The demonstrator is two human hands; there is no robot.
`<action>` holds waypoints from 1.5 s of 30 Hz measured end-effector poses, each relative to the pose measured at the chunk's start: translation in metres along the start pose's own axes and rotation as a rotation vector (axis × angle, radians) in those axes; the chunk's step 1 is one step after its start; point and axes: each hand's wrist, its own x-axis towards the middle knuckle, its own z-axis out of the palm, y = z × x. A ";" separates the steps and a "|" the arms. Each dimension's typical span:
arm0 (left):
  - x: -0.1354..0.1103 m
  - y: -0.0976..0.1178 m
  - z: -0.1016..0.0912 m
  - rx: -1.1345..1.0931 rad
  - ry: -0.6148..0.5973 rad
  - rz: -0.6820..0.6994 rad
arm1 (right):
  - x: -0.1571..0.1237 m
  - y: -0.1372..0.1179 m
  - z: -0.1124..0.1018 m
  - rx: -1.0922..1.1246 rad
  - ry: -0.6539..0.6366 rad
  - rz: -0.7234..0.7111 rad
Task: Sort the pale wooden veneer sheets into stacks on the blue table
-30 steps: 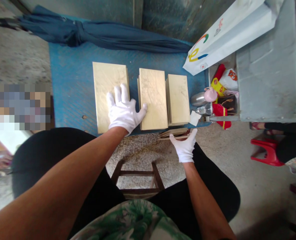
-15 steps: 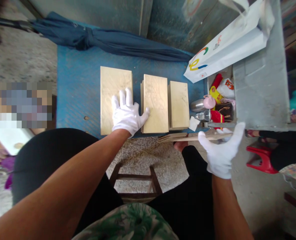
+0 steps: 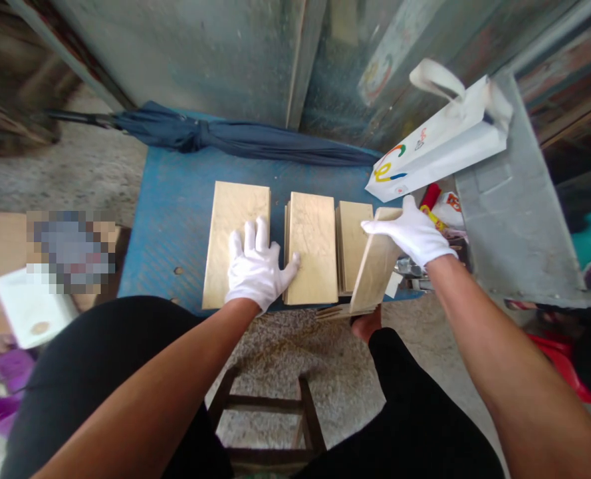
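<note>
Three stacks of pale wooden boards lie side by side: the left stack (image 3: 240, 206), the middle stack (image 3: 311, 253) and the narrower right stack (image 3: 354, 229). My left hand (image 3: 256, 269), in a white glove, lies with fingers spread on the left stack, its thumb reaching the edge of the middle one. My right hand (image 3: 412, 233), also gloved, grips a wooden board (image 3: 377, 263) by its far end, thumb on top. That board is tilted beside the right stack and hides part of it. Other thin boards (image 3: 335, 311) show below its near end.
The stacks are on a blue table (image 3: 165, 219). A folded dark umbrella (image 3: 275, 143) lies along its back. At the right are a white paper bag (image 3: 439, 143), small packets (image 3: 447, 209) and a grey metal surface (image 3: 504, 233). A wooden stool (image 3: 270, 404) stands below.
My right hand has moved up and left with the board, which swung from nearly level at the table's front edge to tilted beside the right stack. My left hand stays on the stacks.
</note>
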 end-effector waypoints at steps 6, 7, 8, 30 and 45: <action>0.000 -0.001 -0.002 0.035 0.014 0.011 | 0.055 -0.015 0.023 -0.068 -0.105 0.058; 0.000 -0.001 -0.002 0.038 0.017 0.010 | 0.061 -0.017 0.026 -0.085 -0.127 0.074; 0.000 -0.001 -0.002 0.039 0.021 0.008 | 0.066 -0.019 0.029 -0.101 -0.146 0.091; 0.000 0.001 -0.002 0.066 0.018 -0.015 | 0.060 -0.041 0.077 -0.174 -0.073 0.251; 0.001 0.003 -0.002 -0.069 -0.054 -0.020 | -0.106 0.054 0.077 0.524 0.319 0.244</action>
